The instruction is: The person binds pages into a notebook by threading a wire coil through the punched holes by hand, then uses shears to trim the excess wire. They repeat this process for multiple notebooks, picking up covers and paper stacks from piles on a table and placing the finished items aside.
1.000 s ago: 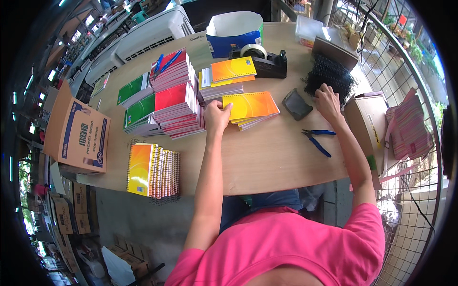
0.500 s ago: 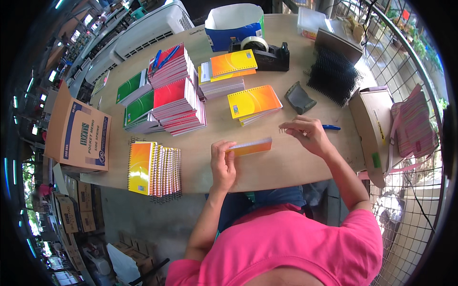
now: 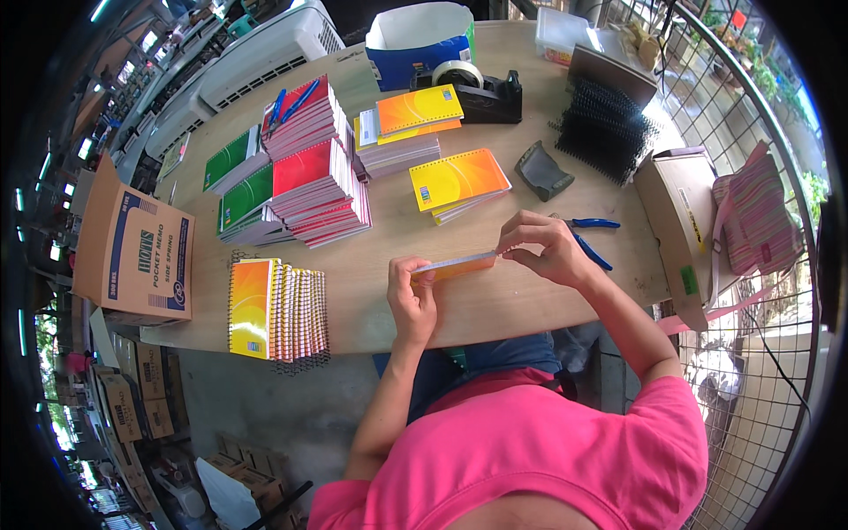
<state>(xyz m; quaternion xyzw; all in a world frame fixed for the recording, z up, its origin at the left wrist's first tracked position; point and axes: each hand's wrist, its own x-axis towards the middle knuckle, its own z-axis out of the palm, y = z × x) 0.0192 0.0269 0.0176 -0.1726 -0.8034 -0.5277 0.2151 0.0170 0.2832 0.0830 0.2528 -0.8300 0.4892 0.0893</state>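
My left hand (image 3: 412, 302) grips an orange memo pad (image 3: 461, 266) by its left end, the pad held nearly edge-up above the table's front. My right hand (image 3: 543, 249) is closed in a pinch at the pad's right end. A thin wire coil showed at these fingertips a moment ago; now the fingers mostly hide it. Blue-handled pliers (image 3: 594, 250) lie just beyond the right hand. Farther off rests a short pile of yellow-orange pads (image 3: 461, 179). At left stands a row of coil-bound yellow memo pads (image 3: 254, 309).
Red (image 3: 305, 170) and green pads (image 3: 246, 196) are stacked at left, near an open carton (image 3: 146, 252). At the back stand a tape dispenser (image 3: 490, 97) and a blue box (image 3: 420, 57). Black wire coils (image 3: 608, 132) and a curved dark holder (image 3: 542, 171) sit right.
My right hand has moved left, bringing its fingertips to the pad's right end. More of the pliers shows beside it. The view has shifted slightly.
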